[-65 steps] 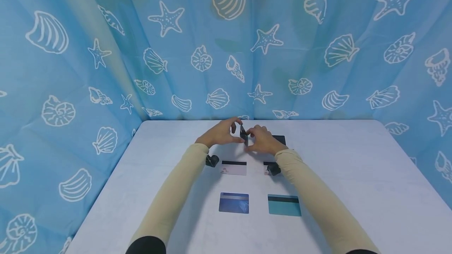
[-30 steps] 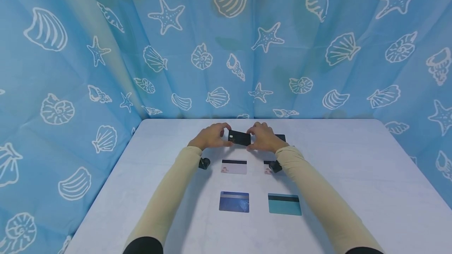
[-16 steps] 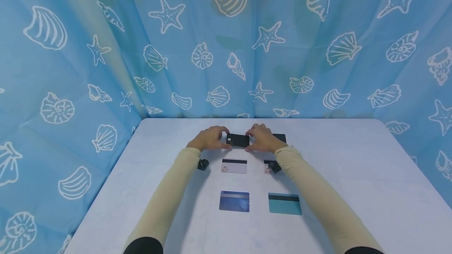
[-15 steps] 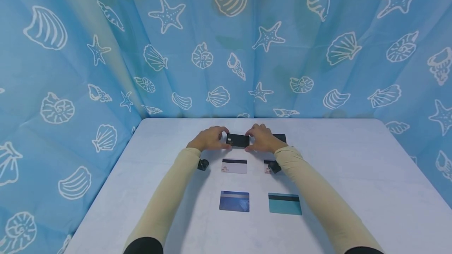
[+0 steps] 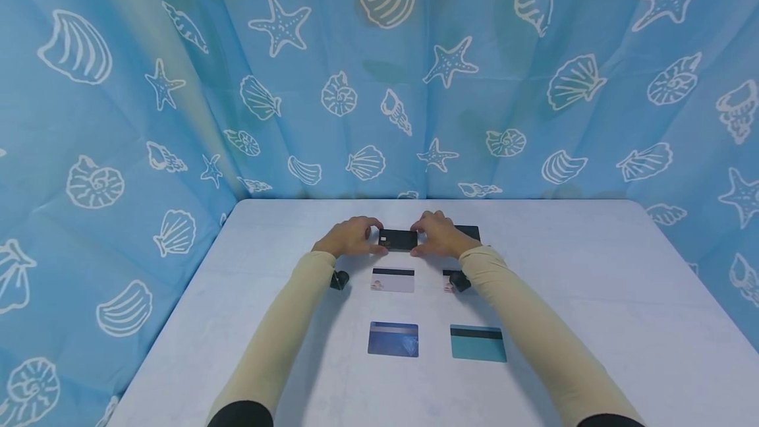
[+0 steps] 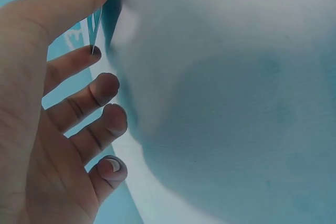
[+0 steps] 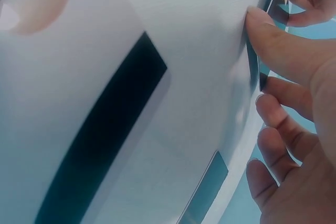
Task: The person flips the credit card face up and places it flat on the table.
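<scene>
A black bank card [image 5: 398,240] with a small chip at its left end is held between both hands near the table's back edge. My left hand [image 5: 351,237] pinches its left end between thumb and index finger; my right hand [image 5: 440,234] pinches the right end likewise. In the left wrist view the card [image 6: 95,27] appears almost edge-on, close over the white cloth, while the other fingers of that hand [image 6: 68,108] stay off it. The right wrist view has the thumb and index finger of the right hand [image 7: 294,98] at the card's near end.
A second black card [image 5: 468,232] lies partly hidden behind the right hand. Closer in are a pale card [image 5: 393,282] with a dark stripe and a similar card [image 5: 448,282] partly covered by the right wrist's camera [image 5: 459,281]. Blue [image 5: 393,339] and teal cards [image 5: 477,344] lie nearest.
The black card, nearly edge-on at first, has been turned so its chip side shows, then lowered toward the table. The left hand shifted left and down with it; the flat cards stayed put.
</scene>
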A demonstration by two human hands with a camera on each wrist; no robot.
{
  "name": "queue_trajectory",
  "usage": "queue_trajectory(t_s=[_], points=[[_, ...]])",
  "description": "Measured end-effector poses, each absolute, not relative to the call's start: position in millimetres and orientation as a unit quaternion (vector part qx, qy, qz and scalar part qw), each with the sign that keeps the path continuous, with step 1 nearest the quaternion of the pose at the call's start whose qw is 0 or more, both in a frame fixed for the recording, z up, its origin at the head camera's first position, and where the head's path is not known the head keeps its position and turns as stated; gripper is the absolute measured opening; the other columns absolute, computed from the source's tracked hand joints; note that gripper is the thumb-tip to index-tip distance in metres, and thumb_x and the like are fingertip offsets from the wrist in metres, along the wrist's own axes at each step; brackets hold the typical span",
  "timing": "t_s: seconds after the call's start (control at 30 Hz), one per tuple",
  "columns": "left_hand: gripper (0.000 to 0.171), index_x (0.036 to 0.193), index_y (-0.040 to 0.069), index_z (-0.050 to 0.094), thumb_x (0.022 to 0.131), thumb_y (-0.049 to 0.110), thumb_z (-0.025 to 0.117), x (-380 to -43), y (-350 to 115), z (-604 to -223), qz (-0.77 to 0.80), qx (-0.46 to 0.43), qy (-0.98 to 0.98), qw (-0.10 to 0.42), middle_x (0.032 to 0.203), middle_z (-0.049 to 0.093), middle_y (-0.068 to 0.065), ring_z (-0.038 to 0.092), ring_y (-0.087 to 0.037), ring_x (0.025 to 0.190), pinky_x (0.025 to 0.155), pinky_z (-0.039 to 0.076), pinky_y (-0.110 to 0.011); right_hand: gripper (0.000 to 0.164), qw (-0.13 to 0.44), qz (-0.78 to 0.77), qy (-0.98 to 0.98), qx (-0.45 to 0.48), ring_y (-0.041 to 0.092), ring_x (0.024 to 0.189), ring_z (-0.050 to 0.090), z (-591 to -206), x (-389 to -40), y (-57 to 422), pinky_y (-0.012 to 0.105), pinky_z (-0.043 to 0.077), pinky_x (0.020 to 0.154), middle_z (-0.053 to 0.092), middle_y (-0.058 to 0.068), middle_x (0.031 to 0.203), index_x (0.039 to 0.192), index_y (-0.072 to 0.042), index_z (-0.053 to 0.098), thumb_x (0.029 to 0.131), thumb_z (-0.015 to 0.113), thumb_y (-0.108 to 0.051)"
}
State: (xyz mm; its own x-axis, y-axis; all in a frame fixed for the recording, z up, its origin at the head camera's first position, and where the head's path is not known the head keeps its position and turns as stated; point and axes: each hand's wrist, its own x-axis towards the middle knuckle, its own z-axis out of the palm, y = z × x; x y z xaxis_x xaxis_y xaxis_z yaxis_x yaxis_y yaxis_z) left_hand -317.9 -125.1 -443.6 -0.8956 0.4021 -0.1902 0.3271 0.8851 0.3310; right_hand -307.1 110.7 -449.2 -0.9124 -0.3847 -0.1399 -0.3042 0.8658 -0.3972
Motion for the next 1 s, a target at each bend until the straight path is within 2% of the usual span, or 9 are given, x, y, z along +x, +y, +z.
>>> queue_trajectory(t_s=[0.33,0.6,0.87,1.0], points=[[0.064,0.14,0.022,0.061,0.087,0.053,0.078,-318.4,-126.2,-448.5,0.155,0.193,0.96,0.131,0.111,0.067,-0.006,0.06,-0.021,0.093,0.084,0.05,-0.039,0.061,0.112,-0.189,0.96,-0.175,0.029,0.121,0.05,-448.5,-305.1,110.3,0.05,0.044,0.109,0.061,0.012,0.129,0.139,-0.007,0.065,0.087,0.085,-0.032],[0.063,0.14,0.023,0.061,0.087,0.052,0.079,-318.3,-127.6,-451.5,0.169,0.181,0.959,0.136,0.116,0.068,-0.006,0.06,-0.021,0.098,0.092,0.051,-0.042,0.061,0.112,-0.19,0.959,-0.178,0.028,0.119,0.051,-448.6,-306.5,110.2,0.048,0.045,0.108,0.062,0.01,0.128,0.139,-0.006,0.064,0.087,0.084,-0.031],[0.064,0.139,0.022,0.062,0.085,0.051,0.081,-319.8,-129.3,-453.8,0.184,0.183,0.956,0.134,0.104,0.065,-0.004,0.059,-0.019,0.09,0.081,0.048,-0.035,0.063,0.115,-0.188,0.961,-0.168,0.028,0.12,0.051,-450.4,-306.0,108.9,0.048,0.045,0.109,0.062,0.01,0.13,0.141,-0.006,0.063,0.088,0.084,-0.032],[0.065,0.14,0.022,0.061,0.085,0.053,0.081,-320.5,-129.7,-454.3,0.184,0.188,0.955,0.136,0.103,0.065,-0.003,0.059,-0.019,0.089,0.08,0.047,-0.035,0.063,0.115,-0.186,0.961,-0.17,0.028,0.119,0.05,-449.3,-306.0,108.8,0.048,0.045,0.109,0.062,0.01,0.13,0.141,-0.006,0.063,0.088,0.084,-0.032]])
